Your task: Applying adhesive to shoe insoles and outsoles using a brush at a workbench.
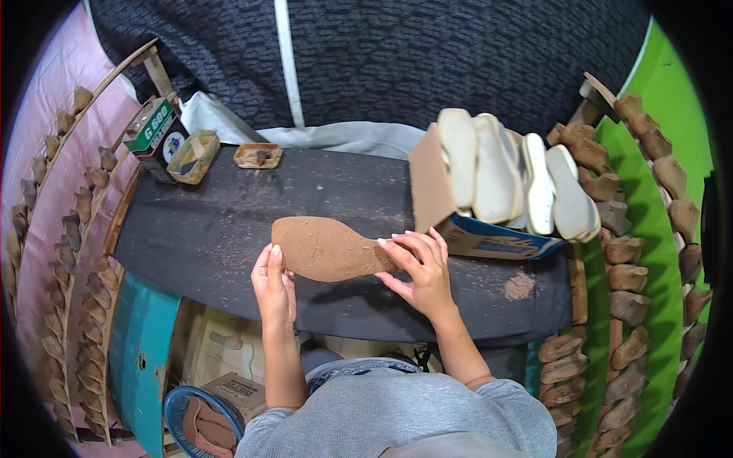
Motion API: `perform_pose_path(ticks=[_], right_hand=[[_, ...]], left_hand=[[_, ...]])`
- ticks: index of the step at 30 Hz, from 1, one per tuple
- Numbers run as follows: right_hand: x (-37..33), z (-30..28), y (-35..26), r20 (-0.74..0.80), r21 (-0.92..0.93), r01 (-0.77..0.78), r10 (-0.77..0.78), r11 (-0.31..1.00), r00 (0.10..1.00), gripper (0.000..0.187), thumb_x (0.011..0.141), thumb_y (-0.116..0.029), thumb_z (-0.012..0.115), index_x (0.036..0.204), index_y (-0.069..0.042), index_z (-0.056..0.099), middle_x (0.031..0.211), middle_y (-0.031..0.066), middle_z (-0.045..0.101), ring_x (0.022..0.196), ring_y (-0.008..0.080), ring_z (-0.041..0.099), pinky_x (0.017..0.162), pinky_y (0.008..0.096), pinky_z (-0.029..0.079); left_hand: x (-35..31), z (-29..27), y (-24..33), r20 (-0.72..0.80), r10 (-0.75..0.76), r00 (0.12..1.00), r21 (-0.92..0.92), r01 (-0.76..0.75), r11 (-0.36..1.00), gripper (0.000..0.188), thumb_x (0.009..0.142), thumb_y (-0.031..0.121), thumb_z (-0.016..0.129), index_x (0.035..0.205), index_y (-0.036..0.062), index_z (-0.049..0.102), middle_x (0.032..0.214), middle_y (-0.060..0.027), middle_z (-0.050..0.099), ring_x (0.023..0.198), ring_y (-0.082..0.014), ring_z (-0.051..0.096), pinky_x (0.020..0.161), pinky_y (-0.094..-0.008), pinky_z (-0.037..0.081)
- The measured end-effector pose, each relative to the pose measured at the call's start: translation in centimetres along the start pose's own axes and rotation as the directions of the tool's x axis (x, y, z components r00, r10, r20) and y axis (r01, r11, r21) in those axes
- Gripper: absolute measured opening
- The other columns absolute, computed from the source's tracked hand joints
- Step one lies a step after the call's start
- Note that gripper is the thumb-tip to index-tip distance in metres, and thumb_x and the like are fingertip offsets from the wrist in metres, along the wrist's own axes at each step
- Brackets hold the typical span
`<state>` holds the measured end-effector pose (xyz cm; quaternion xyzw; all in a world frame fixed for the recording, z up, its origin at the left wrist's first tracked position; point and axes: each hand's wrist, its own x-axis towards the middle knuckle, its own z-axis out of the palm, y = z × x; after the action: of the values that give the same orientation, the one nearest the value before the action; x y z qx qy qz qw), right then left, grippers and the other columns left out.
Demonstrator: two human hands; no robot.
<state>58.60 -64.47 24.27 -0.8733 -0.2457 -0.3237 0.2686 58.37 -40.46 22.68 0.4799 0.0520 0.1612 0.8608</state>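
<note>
A brown, rough-faced shoe sole (324,248) is held level above the dark table, its wide end to the left and its narrow end to the right. My left hand (273,284) grips the wide end, thumb on top and the other fingers mostly hidden underneath. At the narrow end, my right hand (418,267) pinches the sole between the thumb below and the fingers above. Part of that end is covered by the right fingers.
A cardboard box (435,179) full of pale soles stands right of my hands. Back left are a green-and-black can (158,137), a yellowish tub (195,156) and a small tray (258,156). Shoe-last racks (628,275) flank the table (206,221). A blue basket (174,412) sits lower left.
</note>
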Motion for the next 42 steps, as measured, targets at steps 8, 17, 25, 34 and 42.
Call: perform_pose_path(ticks=[8,17,25,34,42], right_hand=[[3.4,10.6,-7.3,0.158,-0.049,0.109,-0.1,0.993,0.982,0.053,0.073,-0.033,0.073,0.122,-0.045,0.058,0.108,0.0048,0.051,0.103,0.0225,0.047,0.103,0.0501,0.029],[6.1,17.6,-11.9,0.178,0.039,-0.093,0.085,0.995,0.98,0.077,0.072,-0.039,0.075,0.139,-0.015,0.044,0.108,0.0066,0.052,0.103,0.0243,0.047,0.1,0.0468,0.032],[7.9,20.0,-12.4,0.19,0.105,-0.112,0.09,0.988,0.978,0.066,0.065,-0.033,0.081,0.125,-0.013,0.059,0.101,0.0093,0.054,0.093,0.0271,0.051,0.083,0.0385,0.045],[9.1,23.4,-11.7,0.263,0.284,-0.169,0.093,0.944,0.96,0.057,0.071,-0.035,0.077,0.117,-0.009,0.058,0.1,0.0103,0.054,0.092,0.0281,0.054,0.079,0.0388,0.047],[15.0,27.5,-5.3,0.073,0.29,-0.204,0.191,0.935,0.979,0.054,0.076,-0.011,0.072,0.126,-0.009,0.05,0.102,0.0125,0.051,0.084,0.0253,0.055,0.075,0.0341,0.049]], left_hand=[[7.3,-9.6,5.3,-0.007,-0.047,0.999,0.073,0.047,0.996,0.028,0.096,0.025,0.055,0.108,0.0003,0.061,0.088,0.0021,0.061,0.072,-0.002,0.048,0.063,-0.0195,0.036],[12.4,-16.6,8.1,0.001,-0.125,0.992,0.119,0.124,0.985,0.028,0.096,0.025,0.055,0.107,-0.0001,0.061,0.086,0.0025,0.059,0.068,-0.0025,0.042,0.06,-0.0208,0.033],[14.2,-16.9,5.4,0.023,-0.164,0.986,-0.144,0.166,0.976,0.047,0.098,0.037,0.045,0.129,0.0014,0.044,0.122,-0.0116,0.055,0.109,-0.0191,0.053,0.097,-0.0342,0.04],[15.0,-14.1,0.8,0.159,-0.238,0.958,-0.412,0.284,0.866,0.084,0.089,0.072,0.02,0.141,0.0079,0.035,0.129,-0.0211,0.051,0.112,-0.0321,0.054,0.096,-0.0423,0.044],[16.0,-14.7,-0.1,0.118,-0.299,0.947,-0.408,0.321,0.855,0.083,0.087,0.073,0.021,0.129,0.0058,0.045,0.112,-0.019,0.059,0.083,-0.0279,0.062,0.076,-0.0431,0.052]])
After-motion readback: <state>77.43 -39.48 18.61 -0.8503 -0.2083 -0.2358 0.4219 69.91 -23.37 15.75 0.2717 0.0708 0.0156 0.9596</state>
